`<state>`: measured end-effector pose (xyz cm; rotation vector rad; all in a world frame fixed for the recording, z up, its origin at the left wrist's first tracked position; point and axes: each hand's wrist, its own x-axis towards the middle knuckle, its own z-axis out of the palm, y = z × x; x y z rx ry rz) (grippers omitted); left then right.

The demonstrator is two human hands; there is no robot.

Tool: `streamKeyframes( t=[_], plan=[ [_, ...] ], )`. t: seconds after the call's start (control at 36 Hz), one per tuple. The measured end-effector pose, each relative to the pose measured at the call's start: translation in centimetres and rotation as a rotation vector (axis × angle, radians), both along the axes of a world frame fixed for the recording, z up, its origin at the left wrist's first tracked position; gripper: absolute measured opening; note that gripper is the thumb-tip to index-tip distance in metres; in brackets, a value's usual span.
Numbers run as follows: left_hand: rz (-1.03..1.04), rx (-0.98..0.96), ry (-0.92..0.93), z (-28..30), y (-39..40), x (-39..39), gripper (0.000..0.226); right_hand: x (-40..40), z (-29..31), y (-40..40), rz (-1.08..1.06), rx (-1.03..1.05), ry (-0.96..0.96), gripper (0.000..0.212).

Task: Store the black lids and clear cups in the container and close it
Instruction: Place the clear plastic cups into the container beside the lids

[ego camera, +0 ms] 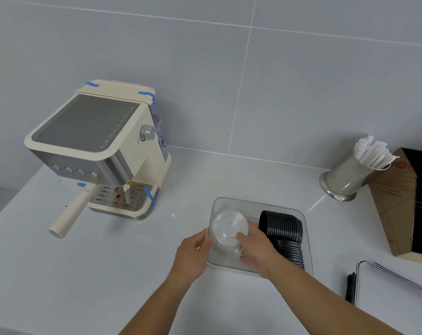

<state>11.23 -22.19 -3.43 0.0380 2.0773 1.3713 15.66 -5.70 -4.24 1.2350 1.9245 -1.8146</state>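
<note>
A clear rectangular container stands open on the white counter. Two rows of black lids lie on edge in its right half. A stack of clear cups sits bottom-up in its left half. My right hand grips the stack from the right side. My left hand holds the container's left wall, fingers near the cups. The container's own lid lies flat at the lower right, its black latch on its left edge.
A cream espresso machine with a protruding handle stands at the left. A steel cup of wrapped straws and a brown cardboard box stand at the right. A tiled wall runs behind.
</note>
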Motion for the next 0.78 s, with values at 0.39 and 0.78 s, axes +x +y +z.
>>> streamKeyframes(
  t=[0.39, 0.78],
  plan=[
    [-0.046, 0.03, -0.034, 0.3, -0.4, -0.4, 0.032, -1.5, -0.6, 0.7, 0.0, 0.075, 0.027, 0.024],
    [-0.051, -0.016, 0.059, -1.8, -0.5, -0.2, 0.033, -1.4, -0.9, 1.1, 0.003, 0.014, 0.056, 0.021]
  ],
)
